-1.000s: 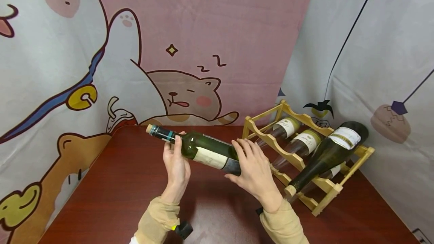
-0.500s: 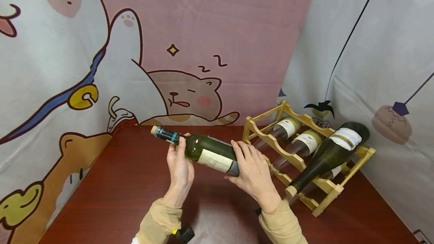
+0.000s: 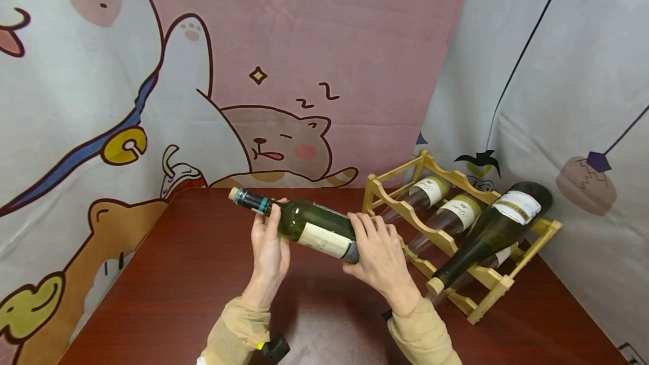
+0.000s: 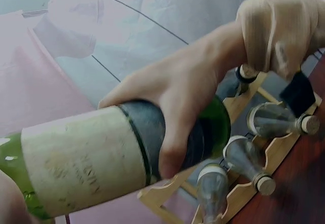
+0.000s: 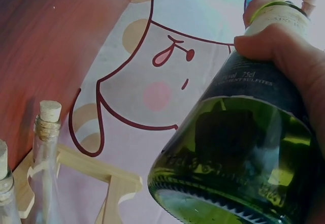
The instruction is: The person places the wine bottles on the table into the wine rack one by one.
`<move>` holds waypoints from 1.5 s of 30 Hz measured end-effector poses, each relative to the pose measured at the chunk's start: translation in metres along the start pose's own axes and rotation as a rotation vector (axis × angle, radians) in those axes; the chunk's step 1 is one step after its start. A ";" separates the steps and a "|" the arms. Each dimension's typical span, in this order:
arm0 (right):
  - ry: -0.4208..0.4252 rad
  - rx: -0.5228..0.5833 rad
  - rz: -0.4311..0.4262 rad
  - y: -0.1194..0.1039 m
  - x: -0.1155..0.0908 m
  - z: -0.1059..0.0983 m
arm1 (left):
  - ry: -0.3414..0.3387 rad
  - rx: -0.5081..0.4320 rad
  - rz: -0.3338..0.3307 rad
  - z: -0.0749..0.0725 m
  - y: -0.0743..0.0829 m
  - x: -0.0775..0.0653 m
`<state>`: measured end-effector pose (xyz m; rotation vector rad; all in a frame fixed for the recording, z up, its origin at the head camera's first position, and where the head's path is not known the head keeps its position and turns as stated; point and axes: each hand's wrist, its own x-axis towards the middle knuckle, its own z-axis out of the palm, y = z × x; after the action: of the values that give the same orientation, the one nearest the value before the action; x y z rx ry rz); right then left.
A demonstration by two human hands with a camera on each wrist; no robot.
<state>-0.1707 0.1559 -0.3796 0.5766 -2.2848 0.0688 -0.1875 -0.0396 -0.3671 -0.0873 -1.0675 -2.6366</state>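
Observation:
Both hands hold a green wine bottle [image 3: 324, 230] above the table, tilted with its corked neck up to the left. My left hand [image 3: 269, 252] grips it at the neck and shoulder, the thumb lying across the dark neck foil. Around the base end curls my right hand [image 3: 380, 252], thumb below and fingers over the top. A cream label and a dark band show on the bottle [image 4: 86, 158] in the left wrist view. In the right wrist view the ridged glass base of the bottle [image 5: 233, 158] faces the camera.
A two-tier wooden wine rack [image 3: 494, 292] stands on the right of the dark red table [image 3: 177, 275]. It holds several corked bottles; a dark green bottle [image 3: 487, 235] lies on its upper tier, neck towards me. Cartoon cloth [image 3: 355, 72] hangs behind.
The bottle and my left hand have shifted slightly to the right, mostly in the first half second. My right hand keeps its hold at the base end. The rack has not moved.

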 end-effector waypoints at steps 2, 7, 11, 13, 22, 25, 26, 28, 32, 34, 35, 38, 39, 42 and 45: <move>0.011 -0.003 0.002 0.002 0.000 -0.002 | -0.039 0.026 -0.023 -0.001 0.001 0.001; 0.023 -0.021 0.010 0.010 -0.001 -0.006 | -0.142 0.166 -0.100 -0.008 0.005 0.007; 0.027 -0.048 0.011 0.015 -0.001 -0.010 | -0.231 0.315 -0.145 -0.017 0.008 0.015; 0.031 -0.061 0.009 0.017 -0.002 -0.011 | -0.268 0.367 -0.144 -0.022 0.009 0.020; 0.035 -0.097 0.001 0.024 -0.001 -0.016 | -0.283 0.714 0.136 -0.043 0.021 0.038; 0.029 -0.096 -0.004 0.026 -0.002 -0.018 | -0.284 0.968 0.344 -0.049 0.023 0.043; 0.029 -0.097 -0.006 0.027 -0.001 -0.019 | -0.280 1.047 0.418 -0.051 0.023 0.045; 0.029 -0.095 -0.009 0.028 -0.002 -0.020 | -0.280 1.159 0.555 -0.054 0.022 0.048; 0.021 -0.100 -0.017 0.030 -0.002 -0.021 | -0.326 1.316 0.825 -0.058 0.021 0.052; 0.012 -0.101 -0.021 0.030 -0.002 -0.021 | -0.366 1.396 0.954 -0.059 0.021 0.054; 0.008 -0.100 -0.024 0.030 -0.002 -0.021 | -0.385 1.437 1.013 -0.059 0.021 0.054; -0.007 -0.092 -0.030 0.030 -0.002 -0.021 | -0.454 1.554 1.170 -0.060 0.022 0.055; -0.012 -0.089 -0.033 0.030 -0.002 -0.021 | -0.473 1.594 1.212 -0.060 0.023 0.054; -0.024 -0.084 -0.046 0.030 -0.002 -0.020 | -0.533 1.682 1.310 -0.059 0.025 0.053; -0.030 -0.090 -0.065 0.030 -0.002 -0.019 | -0.584 1.736 1.360 -0.059 0.025 0.053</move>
<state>-0.1696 0.1880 -0.3641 0.6079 -2.2836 -0.0743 -0.2271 -0.1103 -0.3838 -0.7890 -1.9561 -0.0933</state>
